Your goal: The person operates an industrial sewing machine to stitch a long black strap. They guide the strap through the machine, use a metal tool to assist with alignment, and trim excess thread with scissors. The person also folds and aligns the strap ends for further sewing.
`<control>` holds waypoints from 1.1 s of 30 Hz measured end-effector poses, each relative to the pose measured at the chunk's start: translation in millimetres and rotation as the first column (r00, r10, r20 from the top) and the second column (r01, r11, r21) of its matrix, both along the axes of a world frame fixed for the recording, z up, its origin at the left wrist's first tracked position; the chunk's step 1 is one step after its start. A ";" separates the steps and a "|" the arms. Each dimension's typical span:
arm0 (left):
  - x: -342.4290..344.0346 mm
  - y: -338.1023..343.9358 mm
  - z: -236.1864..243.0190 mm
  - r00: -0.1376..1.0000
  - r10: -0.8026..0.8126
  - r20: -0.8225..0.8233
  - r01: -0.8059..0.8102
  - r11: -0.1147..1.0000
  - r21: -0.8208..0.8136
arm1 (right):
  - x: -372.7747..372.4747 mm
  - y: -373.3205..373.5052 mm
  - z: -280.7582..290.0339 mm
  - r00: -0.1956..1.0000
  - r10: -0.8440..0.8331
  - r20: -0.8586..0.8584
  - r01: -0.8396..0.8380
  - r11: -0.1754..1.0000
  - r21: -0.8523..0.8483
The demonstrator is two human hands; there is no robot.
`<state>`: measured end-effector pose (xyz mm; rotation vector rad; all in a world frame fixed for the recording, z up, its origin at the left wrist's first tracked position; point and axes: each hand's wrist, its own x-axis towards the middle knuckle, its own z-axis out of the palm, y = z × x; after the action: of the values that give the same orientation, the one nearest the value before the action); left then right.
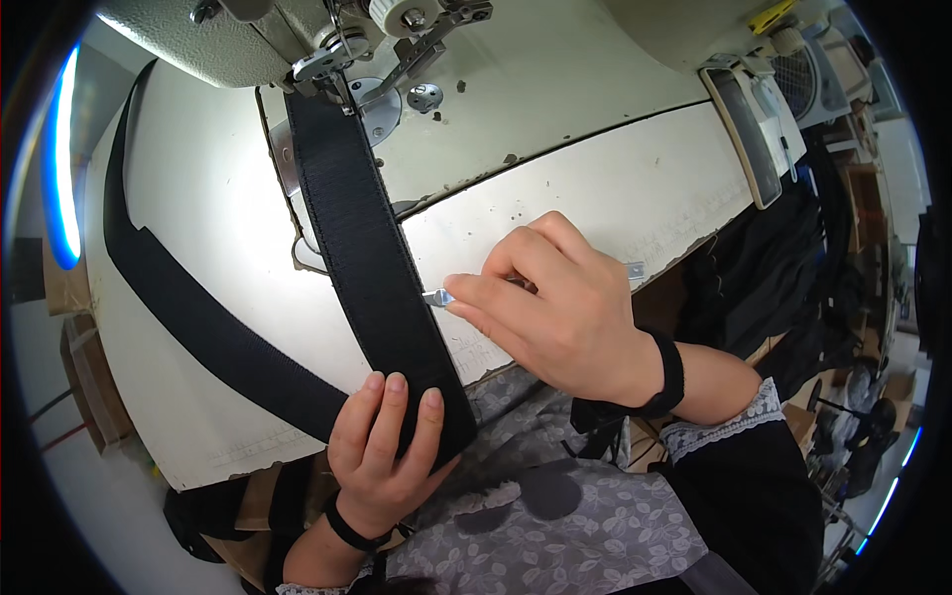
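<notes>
In the left hand [389, 458] lies the black strap [363, 228].

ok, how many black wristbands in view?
2: left wristband around the wrist below the left hand; right wristband around the wrist behind the right hand.

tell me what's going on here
A person's left hand lies over a wide black fabric strap, which runs up to an off-white metal sewing machine. The right hand grips a small silver metal tool, partly hidden, its tip by the strap's right edge. Another black fabric length curves across the white tabletop to the left.
</notes>
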<state>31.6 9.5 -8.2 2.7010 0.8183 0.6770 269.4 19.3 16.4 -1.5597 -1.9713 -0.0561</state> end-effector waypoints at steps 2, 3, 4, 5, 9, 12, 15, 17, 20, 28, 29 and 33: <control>0.3 0.2 0.2 1.000 -0.002 0.002 0.002 1.000 0.001 | -0.3 3.8 -2.8 1.000 -0.019 0.020 0.018 0.999 0.028; 0.4 0.3 0.2 1.000 -0.003 0.002 0.003 1.000 0.001 | -0.1 7.8 -5.7 0.999 -0.034 0.035 0.032 0.998 0.050; 0.4 1.4 -0.3 1.000 0.000 -0.006 0.000 0.999 0.034 | 0.0 10.6 -7.0 0.998 -0.048 0.049 0.044 0.996 0.072; 0.8 3.0 -0.9 1.000 0.003 -0.015 -0.002 0.998 0.066 | 0.4 11.3 -6.1 0.998 -0.042 0.048 0.039 0.997 0.060; 0.9 4.0 0.6 1.000 0.008 -0.029 -0.005 0.995 0.100 | 1.9 14.4 -1.5 0.999 -0.018 0.032 0.017 0.999 0.028; 0.5 3.8 0.1 1.000 0.008 -0.028 -0.005 0.995 0.098 | 3.9 17.6 -2.1 1.000 0.008 0.017 -0.008 1.000 0.019; 0.6 4.1 -0.5 1.000 0.007 -0.024 -0.005 0.996 0.094 | 7.5 20.8 -0.5 0.999 0.042 0.001 -0.042 0.999 -0.006; -0.8 2.1 -0.5 1.000 -0.003 -0.003 0.003 0.999 0.038 | 8.6 21.3 1.4 0.999 0.052 -0.009 -0.052 0.998 -0.020; -0.8 1.5 -1.1 1.000 -0.006 0.011 0.006 1.000 0.010 | 8.4 20.1 2.9 0.999 0.052 -0.012 -0.052 0.998 -0.042; -1.3 1.3 0.2 1.000 -0.012 0.005 0.012 1.000 0.003 | 5.0 23.1 -0.6 1.000 0.005 0.027 -0.005 1.000 0.006; -1.3 1.6 0.2 1.000 -0.015 0.005 0.015 1.000 0.000 | 4.9 23.5 -0.4 1.000 0.006 0.029 -0.006 1.000 0.002; -1.2 1.5 -0.9 1.000 -0.017 0.005 0.017 1.000 0.001 | 5.2 24.3 -2.8 1.000 0.010 0.026 -0.010 1.000 0.013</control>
<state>30.4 11.0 -9.1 2.7033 0.7931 0.6806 274.7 43.6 13.7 -1.5478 -1.9948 -0.0861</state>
